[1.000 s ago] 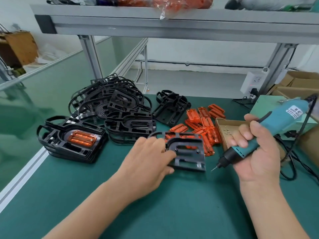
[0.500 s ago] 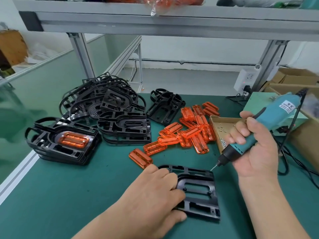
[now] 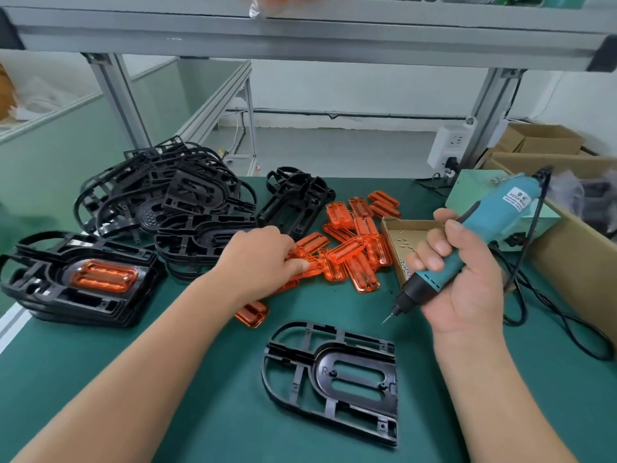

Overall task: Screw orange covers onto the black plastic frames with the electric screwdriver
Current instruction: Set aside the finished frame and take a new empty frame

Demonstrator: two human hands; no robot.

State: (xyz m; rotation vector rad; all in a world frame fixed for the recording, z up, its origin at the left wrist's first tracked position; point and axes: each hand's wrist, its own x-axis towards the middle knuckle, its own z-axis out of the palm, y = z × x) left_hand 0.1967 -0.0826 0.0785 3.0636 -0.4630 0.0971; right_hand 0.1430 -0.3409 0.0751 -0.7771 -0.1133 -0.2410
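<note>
I had everything on the green mat (image 3: 200, 412). Heap of black frames (image 3: 173, 202) sat behind and left of the left hand (image 3: 257, 259). Stack of frames (image 3: 83, 305) sat further left, top one carrying a fitted cover (image 3: 103, 277). Bare frame (image 3: 334, 379) lay flat on the mat, nearer me than both hands, touching neither. Right hand (image 3: 467, 289) was wrapped tight round the screwdriver (image 3: 484, 225), bit pointing down-left, apart from that frame. Left hand was on the pile of orange covers (image 3: 354, 252), fingers curled down, thumb pinching one orange cover (image 3: 312, 267); fingertips hidden. Cardboard tray (image 3: 389, 228) sat just behind the right grip, screws (image 3: 405, 240) inside.
</note>
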